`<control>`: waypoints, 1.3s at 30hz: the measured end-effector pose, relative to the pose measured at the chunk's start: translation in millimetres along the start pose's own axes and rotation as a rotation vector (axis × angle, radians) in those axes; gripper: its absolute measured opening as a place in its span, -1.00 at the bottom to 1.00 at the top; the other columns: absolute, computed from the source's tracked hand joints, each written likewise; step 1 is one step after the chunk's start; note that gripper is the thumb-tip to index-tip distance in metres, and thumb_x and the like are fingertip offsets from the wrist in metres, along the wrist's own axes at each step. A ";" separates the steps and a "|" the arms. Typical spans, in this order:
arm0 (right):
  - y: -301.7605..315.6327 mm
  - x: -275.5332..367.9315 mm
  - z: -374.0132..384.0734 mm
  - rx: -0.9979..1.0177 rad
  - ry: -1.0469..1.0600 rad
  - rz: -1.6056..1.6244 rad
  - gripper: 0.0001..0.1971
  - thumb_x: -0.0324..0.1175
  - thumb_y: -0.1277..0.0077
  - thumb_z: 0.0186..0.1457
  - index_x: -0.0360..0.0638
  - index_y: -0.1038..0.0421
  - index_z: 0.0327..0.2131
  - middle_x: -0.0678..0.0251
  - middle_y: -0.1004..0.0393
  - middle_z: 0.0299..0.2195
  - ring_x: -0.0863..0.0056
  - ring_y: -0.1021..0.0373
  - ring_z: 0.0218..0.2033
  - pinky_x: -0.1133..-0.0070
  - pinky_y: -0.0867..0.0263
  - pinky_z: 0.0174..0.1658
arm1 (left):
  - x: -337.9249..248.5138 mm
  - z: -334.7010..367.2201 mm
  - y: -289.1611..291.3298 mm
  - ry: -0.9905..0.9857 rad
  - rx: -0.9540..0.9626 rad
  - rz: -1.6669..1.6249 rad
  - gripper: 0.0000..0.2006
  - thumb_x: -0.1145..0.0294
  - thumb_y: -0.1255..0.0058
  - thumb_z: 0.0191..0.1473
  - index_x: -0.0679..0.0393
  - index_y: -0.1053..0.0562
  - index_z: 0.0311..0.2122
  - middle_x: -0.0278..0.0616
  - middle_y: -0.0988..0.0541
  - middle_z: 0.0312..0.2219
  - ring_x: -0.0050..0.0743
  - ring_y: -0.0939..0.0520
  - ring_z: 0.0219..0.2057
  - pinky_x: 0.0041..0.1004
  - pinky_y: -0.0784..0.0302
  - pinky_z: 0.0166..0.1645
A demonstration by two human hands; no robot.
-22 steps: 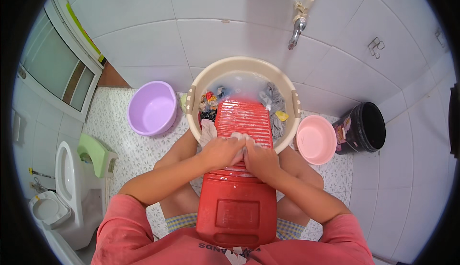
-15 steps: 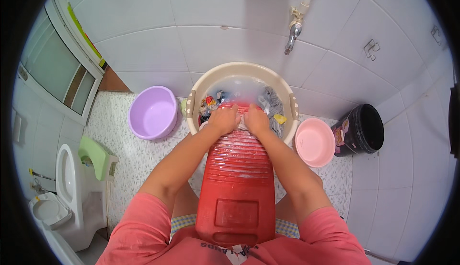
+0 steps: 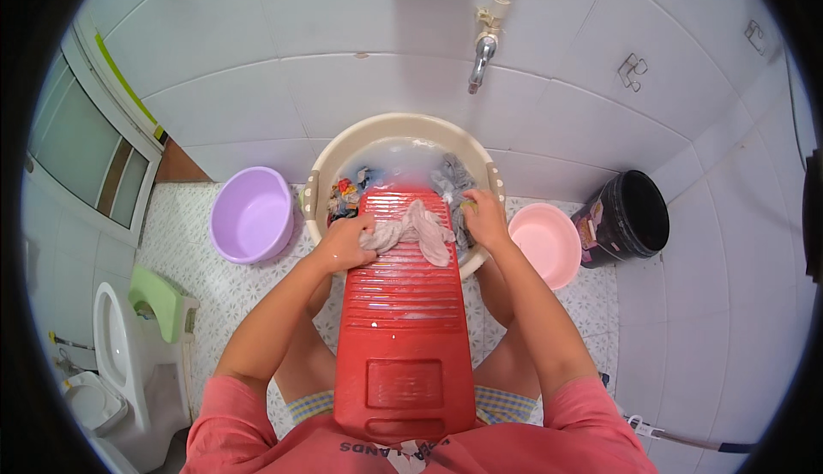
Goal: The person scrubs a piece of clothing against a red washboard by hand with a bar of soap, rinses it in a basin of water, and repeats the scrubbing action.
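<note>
A red ribbed washboard [image 3: 403, 303] leans from my lap into a round cream basin [image 3: 323, 153] of cloudy water. Across its upper ridges lies a pale, wet, twisted sock [image 3: 420, 232]. My left hand [image 3: 345, 243] is closed on the sock's left end at the board's left edge. Over the basin's right side, my right hand [image 3: 485, 219] has its fingers closed around a small yellow piece of soap [image 3: 469, 205], mostly hidden by them. Grey clothes [image 3: 452, 176] soak beside that hand, and multicoloured clothes [image 3: 347, 193] lie in the water at the left.
A purple basin [image 3: 251, 215] stands on the floor to the left, near a green stool [image 3: 159, 298] and a toilet [image 3: 120, 337]. At the right are a pink basin [image 3: 549, 247] and a tilted black bucket [image 3: 630, 221]. A tap [image 3: 482, 63] juts from the wall.
My hands, both together on the sock on the board before, have come apart. The right has moved right to the soap; the left has shifted with the sock's end. The view has shifted slightly.
</note>
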State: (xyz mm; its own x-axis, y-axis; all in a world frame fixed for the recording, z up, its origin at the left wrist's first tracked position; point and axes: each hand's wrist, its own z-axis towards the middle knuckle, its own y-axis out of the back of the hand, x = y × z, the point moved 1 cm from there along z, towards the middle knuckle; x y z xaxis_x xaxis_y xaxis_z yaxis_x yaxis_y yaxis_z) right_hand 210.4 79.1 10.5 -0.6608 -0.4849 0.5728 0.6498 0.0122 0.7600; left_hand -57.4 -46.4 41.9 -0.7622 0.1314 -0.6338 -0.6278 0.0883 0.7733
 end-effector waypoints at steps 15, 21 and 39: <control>-27.1 -29.1 8.0 0.213 -0.130 -0.302 -0.87 -0.47 0.13 0.00 -0.15 -0.40 -0.35 0.11 -0.48 -0.38 0.16 -0.43 -0.30 0.33 -0.34 -0.26 | 18.6 -54.5 12.3 0.514 -0.036 -1.249 -0.75 0.60 -0.03 -0.12 0.21 -0.35 -0.25 -0.13 -0.50 -0.31 -0.39 -0.56 -0.29 -0.46 -0.53 -0.22; -31.1 65.1 -10.0 -0.113 0.054 0.181 -0.78 -0.49 0.11 0.01 -0.18 -0.45 -0.23 0.10 -0.49 -0.28 0.14 -0.43 -0.23 0.42 -0.32 -0.14 | 13.0 -55.9 4.2 0.493 -0.187 -1.301 -0.68 0.65 0.16 -0.12 0.28 -0.39 -0.16 -0.04 -0.50 -0.26 -0.34 -0.56 -0.25 -0.44 -0.52 -0.14; -64.0 61.8 1.8 0.266 -0.210 -0.027 -0.81 -0.35 -0.06 -0.26 -0.32 -0.47 -0.58 0.04 -0.50 -0.54 0.12 -0.45 -0.45 0.42 -0.35 -0.30 | 6.5 -68.8 11.7 0.503 -0.275 -1.514 -0.72 0.60 0.16 -0.02 0.34 -0.39 -0.14 -0.02 -0.52 -0.25 -0.28 -0.59 -0.25 -0.40 -0.54 -0.14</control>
State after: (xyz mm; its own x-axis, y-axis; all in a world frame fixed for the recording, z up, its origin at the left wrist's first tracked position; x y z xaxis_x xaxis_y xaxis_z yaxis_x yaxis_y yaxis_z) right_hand 127.3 49.9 -2.2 -0.7572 -0.2978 0.5814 0.5287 0.2434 0.8132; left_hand -80.6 -112.4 45.8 0.6124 -0.2317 -0.7558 -0.7777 -0.3482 -0.5234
